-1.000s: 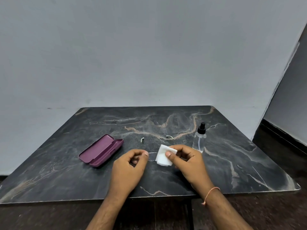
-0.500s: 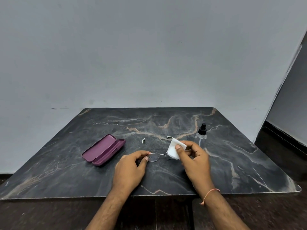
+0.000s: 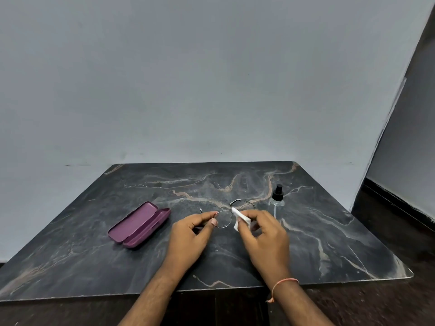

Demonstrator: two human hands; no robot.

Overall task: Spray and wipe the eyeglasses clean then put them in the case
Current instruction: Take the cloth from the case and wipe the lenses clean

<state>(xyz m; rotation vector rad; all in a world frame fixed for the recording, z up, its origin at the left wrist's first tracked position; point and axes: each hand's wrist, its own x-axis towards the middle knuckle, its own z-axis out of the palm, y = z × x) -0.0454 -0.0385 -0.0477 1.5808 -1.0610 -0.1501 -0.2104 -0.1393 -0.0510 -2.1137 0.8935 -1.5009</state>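
Observation:
Thin metal-framed eyeglasses [image 3: 224, 218] hang just above the middle of the dark marble table [image 3: 94, 255]. My left hand [image 3: 191, 234] pinches the left lens rim between thumb and forefinger. My right hand [image 3: 262, 236] holds a folded white cloth [image 3: 240, 217] pressed on the right lens, which the cloth and fingers mostly hide. An open maroon glasses case [image 3: 138, 224] lies on the table to the left of my hands. A clear spray bottle [image 3: 277, 199] with a black nozzle stands upright just beyond my right hand.
A plain grey wall rises behind the table. At the right a wall corner and dark floor border the table's right edge. The table's front edge runs just under my forearms.
My right hand has shifted the cloth from the left part of the glasses to the right lens. The left lens is now uncovered. My left hand keeps its pinch on the frame.

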